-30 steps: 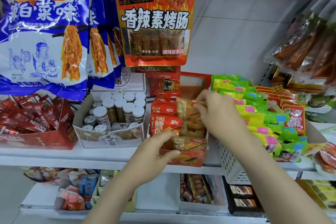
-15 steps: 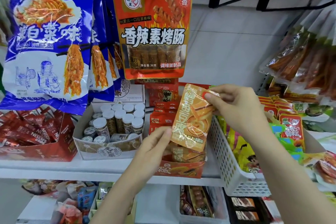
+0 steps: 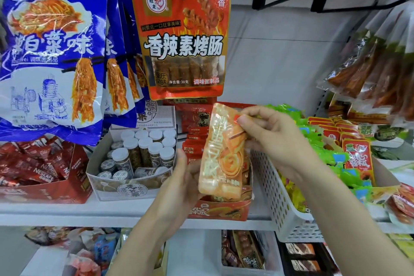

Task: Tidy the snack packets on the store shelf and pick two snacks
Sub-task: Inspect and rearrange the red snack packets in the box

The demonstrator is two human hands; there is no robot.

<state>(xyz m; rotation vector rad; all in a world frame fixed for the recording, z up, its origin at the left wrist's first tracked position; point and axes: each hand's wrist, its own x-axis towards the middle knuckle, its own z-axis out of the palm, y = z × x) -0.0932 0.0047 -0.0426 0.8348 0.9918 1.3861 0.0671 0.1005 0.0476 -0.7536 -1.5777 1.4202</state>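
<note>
An orange snack packet (image 3: 224,154) is held upright in front of the shelf. My right hand (image 3: 271,134) pinches its upper right edge between thumb and fingers. My left hand (image 3: 179,188) grips its lower left side from behind. Just below it stands the red display box (image 3: 221,209) with more orange and red packets in it; its contents are partly hidden by the held packet.
A white plastic basket (image 3: 275,197) of green and yellow packets stands to the right. A carton of small capped jars (image 3: 143,154) and a red Nescafe box (image 3: 44,177) sit to the left. Blue bags (image 3: 51,56) and an orange-red bag (image 3: 181,42) hang above.
The orange packet was lifted out of the red display box and raised upright. My left hand moved from the box front onto the packet's lower side.
</note>
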